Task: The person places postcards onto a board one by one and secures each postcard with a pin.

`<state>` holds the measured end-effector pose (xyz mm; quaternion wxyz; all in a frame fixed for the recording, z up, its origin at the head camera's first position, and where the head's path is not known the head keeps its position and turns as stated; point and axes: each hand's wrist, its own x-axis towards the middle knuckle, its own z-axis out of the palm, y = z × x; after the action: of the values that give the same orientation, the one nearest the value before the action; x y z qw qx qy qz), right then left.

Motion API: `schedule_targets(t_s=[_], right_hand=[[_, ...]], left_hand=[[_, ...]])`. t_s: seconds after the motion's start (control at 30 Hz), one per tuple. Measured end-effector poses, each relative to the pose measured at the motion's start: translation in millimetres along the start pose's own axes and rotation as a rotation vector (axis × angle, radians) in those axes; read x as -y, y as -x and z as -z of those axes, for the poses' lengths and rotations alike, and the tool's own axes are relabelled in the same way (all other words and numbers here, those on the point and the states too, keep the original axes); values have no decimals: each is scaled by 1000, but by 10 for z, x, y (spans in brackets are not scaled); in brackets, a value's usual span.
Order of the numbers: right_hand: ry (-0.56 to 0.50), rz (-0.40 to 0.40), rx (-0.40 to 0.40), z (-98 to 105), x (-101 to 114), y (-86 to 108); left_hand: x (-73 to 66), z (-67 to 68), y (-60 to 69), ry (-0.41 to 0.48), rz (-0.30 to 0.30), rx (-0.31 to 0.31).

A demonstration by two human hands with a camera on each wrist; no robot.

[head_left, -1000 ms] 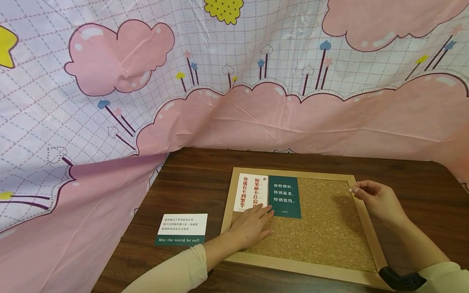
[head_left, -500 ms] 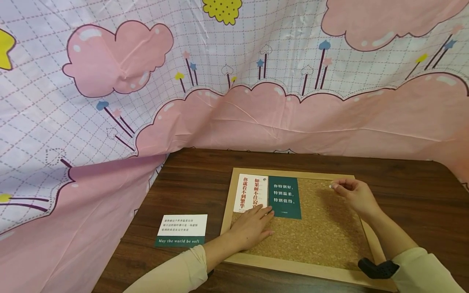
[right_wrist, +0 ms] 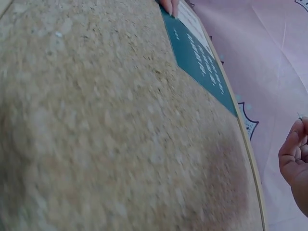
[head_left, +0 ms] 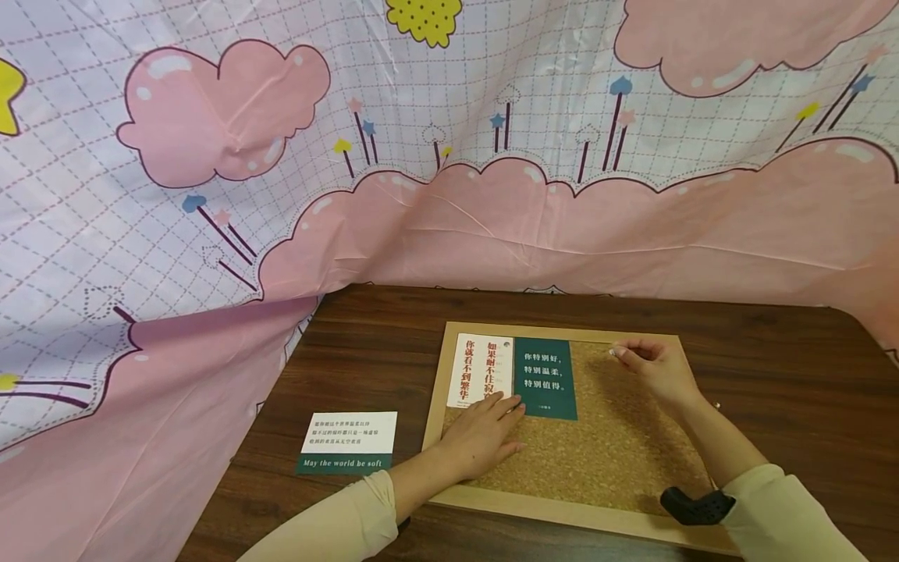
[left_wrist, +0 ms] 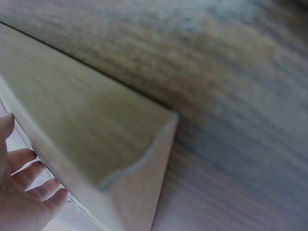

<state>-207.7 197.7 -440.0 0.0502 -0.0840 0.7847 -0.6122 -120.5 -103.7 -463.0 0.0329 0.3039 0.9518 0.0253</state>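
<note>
A cork board [head_left: 597, 460] in a pale wooden frame lies on the table. At its upper left are a white card [head_left: 481, 359] with red characters and, beside it, a dark green card [head_left: 545, 378] with white characters. My left hand [head_left: 481, 437] rests with extended fingers on the lower parts of both cards. To the right of the green card, my right hand [head_left: 656, 371] pinches a small white pushpin [head_left: 612, 352] between thumb and forefinger, above the cork. The right wrist view shows the pin's thin point [right_wrist: 299, 116] sticking out from the fingertips.
A white and green card [head_left: 346, 443] lies on the dark wooden table [head_left: 379, 343] left of the board. Near my right wrist is a tiny white object [head_left: 717, 405], too small to identify. A pink and white patterned cloth [head_left: 534, 234] hangs behind the table.
My right hand has moved left with the pushpin, from the frame's right edge to over the cork near the green card. The left hand stays put.
</note>
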Motion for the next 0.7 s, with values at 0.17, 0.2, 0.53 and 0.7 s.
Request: schedule_targets(t_s=[0.17, 0.2, 0.53, 0.7], right_hand=[[15, -23, -9, -111, 16, -31], [27, -26, -17, -136, 19, -45], [-43, -68, -48, -399, -15, -208], [-38, -130, -80, -483, -31, -239]], left_hand=[[3, -9, -3, -5, -2, -2], [4, -11, -2, -6, -3, -2], [17, -37, -2, -1, -2, -9], [18, -30, -3, -3, -8, -14]])
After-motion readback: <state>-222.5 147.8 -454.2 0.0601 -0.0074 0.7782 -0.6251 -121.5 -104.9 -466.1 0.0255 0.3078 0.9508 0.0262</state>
